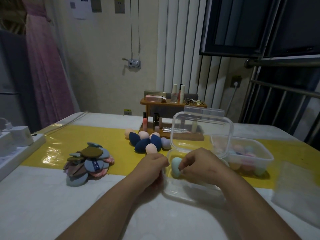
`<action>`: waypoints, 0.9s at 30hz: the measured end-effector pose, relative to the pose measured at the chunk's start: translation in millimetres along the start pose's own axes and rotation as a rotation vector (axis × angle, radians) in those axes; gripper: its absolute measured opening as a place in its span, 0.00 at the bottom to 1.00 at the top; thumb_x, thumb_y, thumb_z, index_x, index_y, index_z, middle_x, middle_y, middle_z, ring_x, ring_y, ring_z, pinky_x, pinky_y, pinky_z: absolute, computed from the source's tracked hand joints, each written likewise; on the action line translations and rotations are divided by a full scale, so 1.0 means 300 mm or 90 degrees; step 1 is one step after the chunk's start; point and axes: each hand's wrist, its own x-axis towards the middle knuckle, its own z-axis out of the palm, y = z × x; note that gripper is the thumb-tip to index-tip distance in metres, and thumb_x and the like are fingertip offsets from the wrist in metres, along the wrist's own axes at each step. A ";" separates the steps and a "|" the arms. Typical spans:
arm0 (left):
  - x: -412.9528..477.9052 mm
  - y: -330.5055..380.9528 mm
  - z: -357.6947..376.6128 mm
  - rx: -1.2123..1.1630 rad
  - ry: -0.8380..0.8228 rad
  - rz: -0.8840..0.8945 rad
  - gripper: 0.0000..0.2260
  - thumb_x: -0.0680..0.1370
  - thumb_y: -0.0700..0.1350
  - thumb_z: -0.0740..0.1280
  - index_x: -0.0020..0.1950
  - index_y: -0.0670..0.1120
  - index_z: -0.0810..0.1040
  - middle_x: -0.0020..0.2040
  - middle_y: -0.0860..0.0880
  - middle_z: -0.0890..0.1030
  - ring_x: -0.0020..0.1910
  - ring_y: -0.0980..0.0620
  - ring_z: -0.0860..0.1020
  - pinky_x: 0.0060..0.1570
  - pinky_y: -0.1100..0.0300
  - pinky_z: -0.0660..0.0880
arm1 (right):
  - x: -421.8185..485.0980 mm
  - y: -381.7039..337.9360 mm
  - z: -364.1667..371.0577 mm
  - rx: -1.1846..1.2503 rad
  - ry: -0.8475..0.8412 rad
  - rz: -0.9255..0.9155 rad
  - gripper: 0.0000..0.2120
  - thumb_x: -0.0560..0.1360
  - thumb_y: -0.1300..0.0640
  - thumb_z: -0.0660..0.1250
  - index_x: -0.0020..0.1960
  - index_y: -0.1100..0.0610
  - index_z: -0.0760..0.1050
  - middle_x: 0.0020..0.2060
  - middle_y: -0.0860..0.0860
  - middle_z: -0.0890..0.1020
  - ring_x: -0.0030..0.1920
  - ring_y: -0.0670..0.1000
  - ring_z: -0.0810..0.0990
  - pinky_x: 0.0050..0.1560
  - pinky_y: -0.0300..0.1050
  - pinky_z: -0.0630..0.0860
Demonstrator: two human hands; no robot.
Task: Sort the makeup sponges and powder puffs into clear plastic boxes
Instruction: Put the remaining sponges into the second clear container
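Inside clear box (187,194): your right hand (200,164) pinches the teal sponge (176,168), placing it.
Left hand (153,164): grips box rim.
Next: let go.

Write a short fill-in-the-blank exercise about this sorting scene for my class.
The right hand pinches the mint sponge inside the clear box, whose lid stands ___.
The left hand grips that box's ___ edge.
The loose sponges sit on the ___ strip.
Missing: open; left; yellow.
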 end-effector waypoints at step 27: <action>0.002 0.000 0.004 -0.052 -0.040 -0.023 0.15 0.75 0.41 0.64 0.27 0.49 0.73 0.25 0.53 0.68 0.24 0.59 0.70 0.23 0.66 0.67 | -0.024 -0.012 -0.001 -0.053 -0.075 -0.056 0.11 0.73 0.54 0.73 0.54 0.43 0.83 0.52 0.43 0.80 0.50 0.45 0.79 0.52 0.39 0.76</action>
